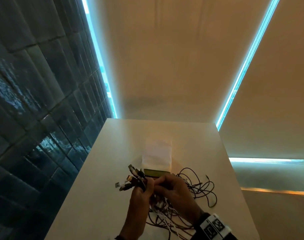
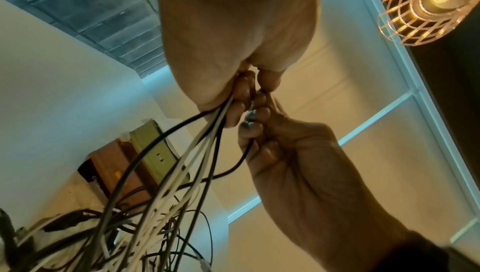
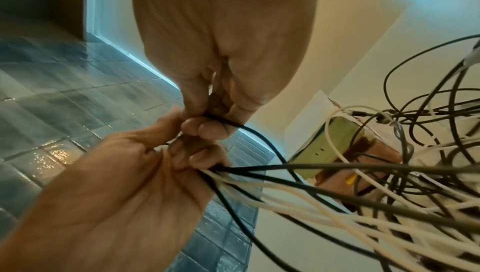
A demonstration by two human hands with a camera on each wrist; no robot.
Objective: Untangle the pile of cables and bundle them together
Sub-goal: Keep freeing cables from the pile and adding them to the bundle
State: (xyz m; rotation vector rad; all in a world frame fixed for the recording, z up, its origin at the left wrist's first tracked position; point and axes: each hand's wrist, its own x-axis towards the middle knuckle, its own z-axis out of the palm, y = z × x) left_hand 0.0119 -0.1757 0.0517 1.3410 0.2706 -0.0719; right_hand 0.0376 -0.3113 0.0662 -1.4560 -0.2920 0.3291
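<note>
My left hand (image 1: 142, 188) grips a bunch of black and white cables (image 2: 205, 139) near their ends. Several USB plugs (image 1: 130, 179) stick out above its fist to the left. Right beside it, my right hand (image 1: 159, 182) pinches a single thin black cable (image 3: 233, 124) between thumb and fingers. The two hands touch at the fingertips, above the table. From the left hand the cables hang down into a tangled pile (image 1: 172, 219) on the white table (image 1: 99, 179). Loose black loops (image 1: 201, 189) spread out to the right of the hands.
A clear plastic bag (image 1: 157, 153) lies just behind the hands, with a green and brown box (image 1: 156, 172) at its near end. Dark tiled wall (image 1: 35, 101) runs along the table's left edge. A wire-cage lamp (image 2: 428, 4) hangs overhead.
</note>
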